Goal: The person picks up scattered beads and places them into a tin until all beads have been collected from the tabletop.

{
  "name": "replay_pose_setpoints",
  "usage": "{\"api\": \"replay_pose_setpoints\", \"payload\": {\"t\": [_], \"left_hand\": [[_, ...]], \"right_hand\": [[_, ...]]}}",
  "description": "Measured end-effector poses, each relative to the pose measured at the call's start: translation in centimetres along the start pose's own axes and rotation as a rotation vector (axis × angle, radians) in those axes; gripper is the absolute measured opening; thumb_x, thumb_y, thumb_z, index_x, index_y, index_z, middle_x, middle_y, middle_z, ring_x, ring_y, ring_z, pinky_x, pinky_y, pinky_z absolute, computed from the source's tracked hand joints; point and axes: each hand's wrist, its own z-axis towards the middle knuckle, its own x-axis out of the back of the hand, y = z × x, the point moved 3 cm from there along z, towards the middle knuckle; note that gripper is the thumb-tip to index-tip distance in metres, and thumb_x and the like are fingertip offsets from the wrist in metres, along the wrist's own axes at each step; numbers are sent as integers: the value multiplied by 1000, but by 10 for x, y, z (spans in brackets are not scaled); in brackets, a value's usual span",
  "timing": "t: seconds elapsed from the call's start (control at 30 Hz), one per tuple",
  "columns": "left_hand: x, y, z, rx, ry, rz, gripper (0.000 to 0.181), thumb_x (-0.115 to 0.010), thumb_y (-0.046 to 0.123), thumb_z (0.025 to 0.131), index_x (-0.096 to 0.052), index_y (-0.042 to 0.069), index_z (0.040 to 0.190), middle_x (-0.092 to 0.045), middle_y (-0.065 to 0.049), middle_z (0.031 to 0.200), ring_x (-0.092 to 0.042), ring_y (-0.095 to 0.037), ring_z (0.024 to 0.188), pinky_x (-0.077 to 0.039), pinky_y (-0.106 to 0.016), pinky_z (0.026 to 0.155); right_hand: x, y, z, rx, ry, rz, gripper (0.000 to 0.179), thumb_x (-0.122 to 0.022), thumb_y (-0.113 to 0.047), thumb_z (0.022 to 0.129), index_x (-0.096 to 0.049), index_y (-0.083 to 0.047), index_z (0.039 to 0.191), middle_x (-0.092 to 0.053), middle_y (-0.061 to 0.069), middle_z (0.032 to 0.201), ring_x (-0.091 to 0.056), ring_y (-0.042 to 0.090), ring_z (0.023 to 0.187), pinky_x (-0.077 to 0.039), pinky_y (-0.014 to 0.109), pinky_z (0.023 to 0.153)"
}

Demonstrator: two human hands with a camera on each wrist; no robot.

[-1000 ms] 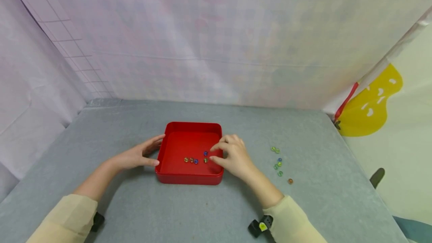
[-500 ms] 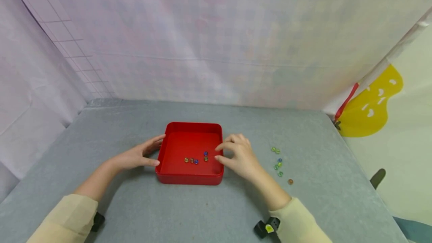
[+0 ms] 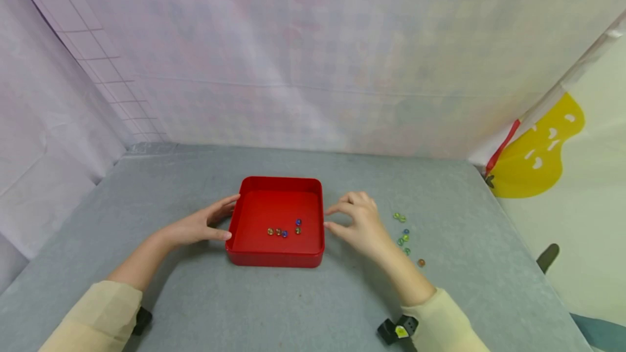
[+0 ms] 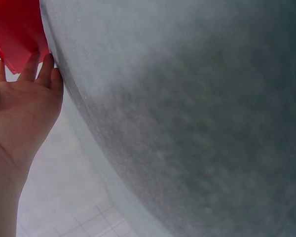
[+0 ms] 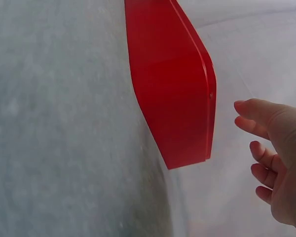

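A square red tray [image 3: 274,259] with low walls sits on the grey cloth. Inside it lie several glass marbles, among them a blue marble [image 3: 298,222] and an amber marble [image 3: 270,231]. My left hand [image 3: 202,225] rests against the tray's left wall, thumb and fingers spread; the left wrist view shows the fingertips at the red wall [image 4: 19,34]. Just beyond the right wall hovers my right hand [image 3: 359,225], thumb and forefinger apart with nothing between them. In the right wrist view its other fingers [image 5: 264,175] are loosely bent.
Right of my right hand several loose marbles lie on the cloth: green marbles [image 3: 399,217] at the back, a blue marble [image 3: 406,231] and more green in the middle, an amber marble [image 3: 421,263] nearest. A pale curtain [image 3: 313,69] hangs along the table's back edge.
My right hand has moved right, from over the tray's inside to just outside its right wall. The left hand, the tray and the marbles have stayed in place.
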Motion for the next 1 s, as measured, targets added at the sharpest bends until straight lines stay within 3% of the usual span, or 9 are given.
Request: {"api": "replay_pose_setpoints", "payload": {"t": [1.0], "left_hand": [[0, 0, 0, -5, -12, -5, 88, -70, 19, 88, -13, 11, 154, -18, -22, 155, -15, -41, 141, -18, -63, 107]], "right_hand": [[27, 20, -16, -48, 66, -7, 23, -84, -14, 73, -75, -12, 94, -59, -3, 89, -47, 21, 92, -32, 44, 86]]}}
